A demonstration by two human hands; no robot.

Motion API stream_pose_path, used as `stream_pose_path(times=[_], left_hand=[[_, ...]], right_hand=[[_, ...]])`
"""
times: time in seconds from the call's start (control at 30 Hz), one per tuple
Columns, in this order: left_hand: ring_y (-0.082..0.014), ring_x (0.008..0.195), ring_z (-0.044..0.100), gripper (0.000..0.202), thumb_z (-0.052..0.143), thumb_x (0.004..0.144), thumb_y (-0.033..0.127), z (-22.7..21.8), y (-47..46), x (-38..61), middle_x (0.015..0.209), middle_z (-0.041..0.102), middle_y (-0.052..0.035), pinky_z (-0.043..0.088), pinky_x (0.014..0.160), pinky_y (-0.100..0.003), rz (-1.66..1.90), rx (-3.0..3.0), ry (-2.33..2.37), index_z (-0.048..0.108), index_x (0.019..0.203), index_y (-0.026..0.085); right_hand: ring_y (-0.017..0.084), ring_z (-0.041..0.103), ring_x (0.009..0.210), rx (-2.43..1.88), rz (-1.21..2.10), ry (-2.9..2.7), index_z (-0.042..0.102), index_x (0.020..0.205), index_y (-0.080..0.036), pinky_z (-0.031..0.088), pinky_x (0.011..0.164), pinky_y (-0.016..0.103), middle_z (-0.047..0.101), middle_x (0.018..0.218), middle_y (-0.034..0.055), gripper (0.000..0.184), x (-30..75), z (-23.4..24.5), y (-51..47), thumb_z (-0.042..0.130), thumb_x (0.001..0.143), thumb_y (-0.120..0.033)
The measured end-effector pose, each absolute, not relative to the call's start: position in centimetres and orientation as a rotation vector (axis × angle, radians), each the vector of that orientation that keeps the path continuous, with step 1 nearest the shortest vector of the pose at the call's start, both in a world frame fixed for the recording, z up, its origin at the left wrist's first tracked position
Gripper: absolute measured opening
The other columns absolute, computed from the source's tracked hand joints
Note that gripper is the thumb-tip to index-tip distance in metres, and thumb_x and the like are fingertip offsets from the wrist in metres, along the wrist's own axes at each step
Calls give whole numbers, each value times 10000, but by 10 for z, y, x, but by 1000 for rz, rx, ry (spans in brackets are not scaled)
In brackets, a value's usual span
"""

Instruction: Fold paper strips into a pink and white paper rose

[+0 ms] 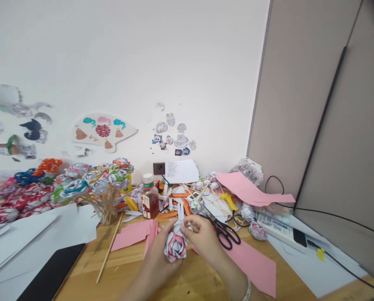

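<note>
A pink-and-white paper flower (176,247) is held above the wooden table. My left hand (158,249) wraps round its left side and underside. With thumb and finger, my right hand (202,236) pinches paper at the flower's upper right edge. A folded white paper strip (181,210) sticks up behind the bloom. Just right of my right hand lie black-handled scissors (226,234), partly over a pink paper sheet (255,267). Pink paper pieces (132,235) rest left of my left hand.
A wooden stick (110,248) lies on the table (86,271) at left. Behind are a bottle (149,198), a cluttered heap of paper scraps and sticks, and bunched paper flowers (100,177). A power strip (281,230) with a black cable is at right. A black flat object (53,274) sits front left.
</note>
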State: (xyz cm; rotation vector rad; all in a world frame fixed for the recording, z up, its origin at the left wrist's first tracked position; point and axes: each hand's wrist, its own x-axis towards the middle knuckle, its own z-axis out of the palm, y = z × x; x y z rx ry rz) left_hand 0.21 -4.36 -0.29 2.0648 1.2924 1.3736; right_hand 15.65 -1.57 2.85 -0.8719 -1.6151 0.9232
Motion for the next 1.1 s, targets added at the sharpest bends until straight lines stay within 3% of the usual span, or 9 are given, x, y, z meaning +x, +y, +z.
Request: stream_pose_path(times=[0.2,0.43,0.77,0.93,1.1], left_hand=[[-273,1031,600,637,586,606,122,0,-45,5,1176,609,-125,494,868,-400,1385,2108,1261,468,1229,177],[-290,1006,614,627,594,588,140,3,-42,-2,1129,649,-112,504,835,-401,1329,2227,1326,506,1205,196],[-277,922,635,502,563,605,138,10,-44,1,1049,684,-97,514,785,-404,1232,2328,1413,566,1105,190],[-274,894,638,393,591,652,204,7,-39,-5,983,684,-104,516,763,-402,1312,2279,1498,572,1044,177],[-262,864,644,359,584,661,212,9,-40,-5,945,687,-92,518,730,-375,1345,2282,1504,577,1018,180]], right_hand=[[190,623,777,-843,996,-1609,677,971,-184,482,688,274,672,836,40,263,159,28,-15,610,717,-204],[172,599,725,-845,963,-1701,691,765,-172,459,669,255,668,756,19,105,162,28,-13,597,734,-207],[160,618,794,-820,524,-1953,730,816,-227,448,717,255,689,857,25,242,165,43,-27,561,752,-67],[159,615,854,-738,671,-1983,703,1005,-251,466,739,259,667,954,35,253,169,49,-32,530,844,-161],[173,613,884,-700,688,-2051,690,1008,-257,460,727,258,680,967,33,224,174,49,-29,515,870,-230]])
